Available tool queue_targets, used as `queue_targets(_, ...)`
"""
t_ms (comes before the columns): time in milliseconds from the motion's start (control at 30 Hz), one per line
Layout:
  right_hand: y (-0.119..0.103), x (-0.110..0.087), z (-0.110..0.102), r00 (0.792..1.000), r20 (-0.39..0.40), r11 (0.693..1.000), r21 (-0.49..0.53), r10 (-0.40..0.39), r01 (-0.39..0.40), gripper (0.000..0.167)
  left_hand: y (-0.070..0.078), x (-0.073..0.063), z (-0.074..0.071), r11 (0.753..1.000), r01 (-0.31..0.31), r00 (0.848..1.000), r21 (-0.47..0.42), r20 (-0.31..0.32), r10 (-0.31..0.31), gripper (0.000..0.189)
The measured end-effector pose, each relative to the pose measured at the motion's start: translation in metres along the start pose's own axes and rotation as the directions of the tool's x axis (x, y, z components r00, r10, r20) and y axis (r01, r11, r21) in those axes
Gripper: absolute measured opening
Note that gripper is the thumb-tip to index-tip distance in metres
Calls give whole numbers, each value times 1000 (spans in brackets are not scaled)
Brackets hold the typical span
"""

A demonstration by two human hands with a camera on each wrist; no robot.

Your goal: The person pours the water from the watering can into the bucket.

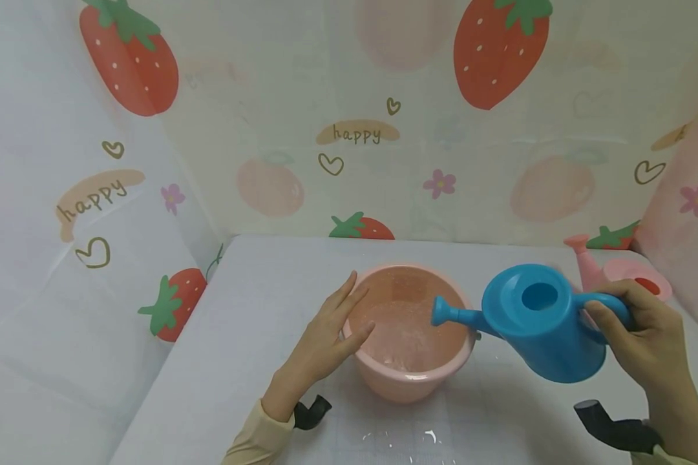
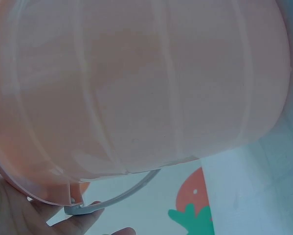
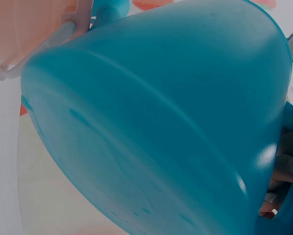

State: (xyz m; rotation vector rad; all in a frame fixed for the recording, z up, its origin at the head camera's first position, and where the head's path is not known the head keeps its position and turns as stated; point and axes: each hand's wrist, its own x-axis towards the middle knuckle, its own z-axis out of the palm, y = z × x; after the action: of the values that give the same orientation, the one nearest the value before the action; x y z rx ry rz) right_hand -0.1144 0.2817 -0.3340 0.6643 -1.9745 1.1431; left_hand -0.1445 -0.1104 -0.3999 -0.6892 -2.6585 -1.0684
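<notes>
A pink plastic bucket [image 1: 407, 374] stands upright on the table, its inside glossy. My left hand [image 1: 326, 332] rests at the bucket's left rim, thumb and fingers extended. In the left wrist view, the fingers lie beside the rim near the pale carrying handle [image 2: 131, 191]. With my right hand [image 1: 645, 329] I grip the handle of a blue watering can [image 1: 549, 323], fingers curled round it. The can is held to the right of the bucket, and its spout overlaps the bucket's opening in the head view. Its body and base fill most of the right wrist view.
A pink watering can [image 1: 622, 268] stands at the back right, partly behind my right hand. Small shiny spots lie on the white table [image 1: 256, 284] in front of the bucket. Strawberry-printed sheets [image 1: 279, 97] hang behind and at both sides.
</notes>
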Motion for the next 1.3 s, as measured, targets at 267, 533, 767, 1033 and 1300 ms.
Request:
queue_targets(267,-1,2,0,1000,9,1000,19,-14,13,11,-1,0,0,1000,-2,1000,-8,-3,2,56)
queue_targets(533,-1,4,0,1000,18,998,53,-24,23,16,-1,1,0,1000,-19,1000,-9,-11,19,54)
queue_targets(767,-3,6,1,999,23,998,63,-31,29,16,-2,2,-1,1000,-16,1000,-7,6,17,54)
queue_targets(1033,-4,6,1,999,29,999,39,-21,20,14,-1,0,0,1000,-15,1000,-11,-6,15,53)
queue_targets(1300,-5,5,1,999,30,1000,21,-12,12,12,-2,-1,0,1000,-8,1000,-12,0,8,53)
